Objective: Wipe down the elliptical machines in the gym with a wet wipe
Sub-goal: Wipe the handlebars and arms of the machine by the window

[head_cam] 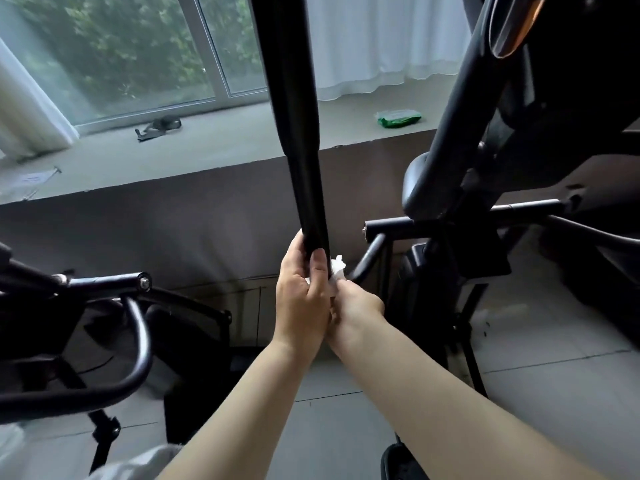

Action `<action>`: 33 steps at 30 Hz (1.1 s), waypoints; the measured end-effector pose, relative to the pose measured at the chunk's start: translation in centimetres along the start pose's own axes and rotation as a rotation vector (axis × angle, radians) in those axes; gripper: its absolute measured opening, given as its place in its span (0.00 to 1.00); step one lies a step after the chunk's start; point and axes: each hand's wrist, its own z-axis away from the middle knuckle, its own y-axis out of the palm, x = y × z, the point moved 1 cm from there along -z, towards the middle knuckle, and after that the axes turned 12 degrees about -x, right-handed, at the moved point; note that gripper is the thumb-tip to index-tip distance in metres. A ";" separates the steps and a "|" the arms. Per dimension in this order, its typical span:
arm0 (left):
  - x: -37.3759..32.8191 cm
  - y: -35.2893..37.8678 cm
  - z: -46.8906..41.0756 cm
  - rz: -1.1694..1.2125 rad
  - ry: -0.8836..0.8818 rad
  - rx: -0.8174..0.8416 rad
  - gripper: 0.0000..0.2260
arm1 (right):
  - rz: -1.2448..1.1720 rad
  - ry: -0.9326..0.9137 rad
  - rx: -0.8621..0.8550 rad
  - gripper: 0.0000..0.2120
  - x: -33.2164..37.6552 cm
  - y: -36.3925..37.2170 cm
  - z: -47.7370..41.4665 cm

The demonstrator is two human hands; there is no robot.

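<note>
A black padded handle bar (298, 126) of the elliptical machine (485, 188) runs down the middle of the view. My left hand (301, 292) grips the bar's lower end, thumb and fingers curled round it. Just right of it, my right hand (356, 306) holds a crumpled white wet wipe (337, 268) against the bar. Only a small part of the wipe shows between the two hands. The bar below my hands is hidden.
A second machine's black bars (104, 282) stand at the left. A wide grey window ledge (225, 147) runs behind, with a green pack of wipes (398, 117) and a dark strap (159, 128) on it. Pale floor tiles (554, 375) lie at the lower right.
</note>
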 end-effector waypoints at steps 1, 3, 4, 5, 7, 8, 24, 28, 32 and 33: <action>0.0 0.0 -0.2 0.004 -0.001 -0.003 0.16 | 0.039 -0.071 0.023 0.13 -0.3 0.0 -0.1; 0.1 0.1 -0.3 0.019 -0.007 -0.008 0.16 | 0.136 -0.211 -0.001 0.07 -1.1 0.1 0.0; 0.2 0.0 -0.4 0.021 -0.006 -0.011 0.16 | 0.144 -0.237 -0.006 0.06 -1.3 0.0 -0.1; 0.4 -0.1 -0.4 0.018 -0.007 -0.006 0.16 | 0.162 -0.263 -0.010 0.06 -1.5 -0.1 -0.3; 0.7 -0.3 -0.7 0.020 -0.005 0.003 0.14 | 0.193 -0.301 0.004 0.08 -1.2 -0.2 -0.6; 0.8 -0.4 -0.8 0.015 -0.003 0.013 0.14 | 0.194 -0.308 -0.023 0.09 -1.0 -0.3 -1.0; 2.5 -0.6 -1.4 -0.093 0.063 0.049 0.16 | 0.041 -0.045 -0.136 0.14 -1.4 0.4 -3.3; 2.7 -0.3 -1.2 -0.135 0.103 0.049 0.17 | 0.021 -0.021 -0.039 0.22 -2.2 -0.1 -2.8; 2.9 -1.0 -0.7 -0.310 0.413 0.034 0.31 | 0.046 -0.163 -0.164 0.14 -1.4 -0.1 -4.3; 3.0 -1.3 -0.7 -0.390 0.556 0.012 0.30 | 0.029 -0.156 -0.139 0.14 -1.4 -0.1 -4.2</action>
